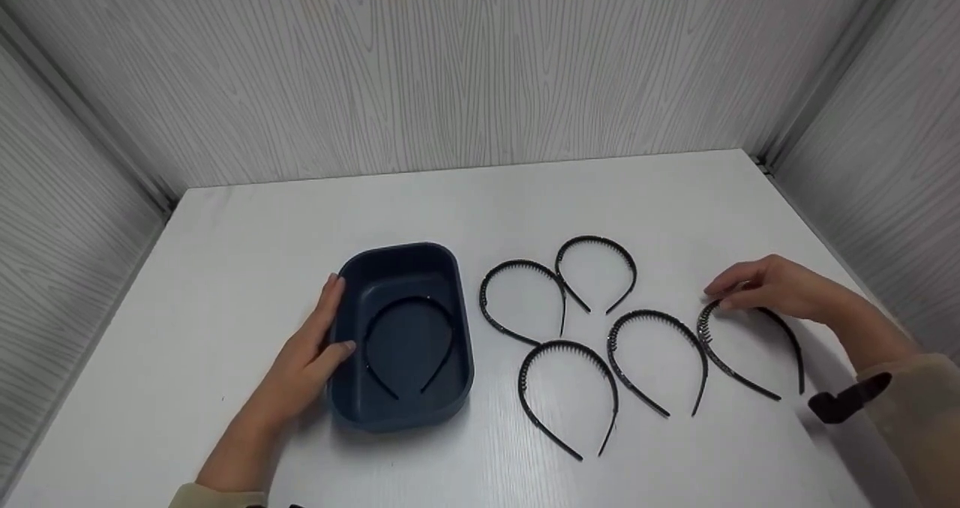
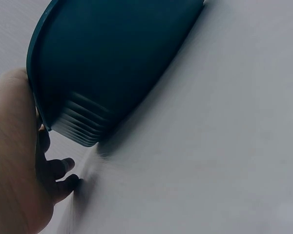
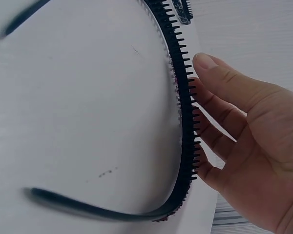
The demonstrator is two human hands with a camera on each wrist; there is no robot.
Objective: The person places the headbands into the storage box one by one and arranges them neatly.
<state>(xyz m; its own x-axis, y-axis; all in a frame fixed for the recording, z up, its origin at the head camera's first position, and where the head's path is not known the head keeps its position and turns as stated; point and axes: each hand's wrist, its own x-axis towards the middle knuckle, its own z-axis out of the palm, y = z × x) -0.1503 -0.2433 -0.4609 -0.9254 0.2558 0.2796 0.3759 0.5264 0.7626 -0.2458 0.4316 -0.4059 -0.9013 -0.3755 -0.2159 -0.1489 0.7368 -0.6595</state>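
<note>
A dark blue plastic box [image 1: 397,418] stands at centre left in the head view, with a black headband [image 1: 409,298] lying inside it. My left hand [image 1: 304,358] grips the box's left wall, thumb over the rim and fingers along the outside. In the left wrist view the box [image 2: 112,53] shows a ribbed corner near the fingers. At the far right, my right hand [image 1: 780,290] holds the top of a toothed black headband [image 1: 795,350] between thumb and fingers. In the right wrist view the fingertips pass behind this headband [image 3: 185,117], the thumb close to its teeth.
Several more black toothed headbands lie on the white table [image 1: 255,268] between box and right hand: one headband [image 1: 592,238] at the back, another headband [image 1: 525,262] near the box, a third headband [image 1: 570,343] in front. Wood-grain panels [image 1: 480,73] surround the table's back and sides.
</note>
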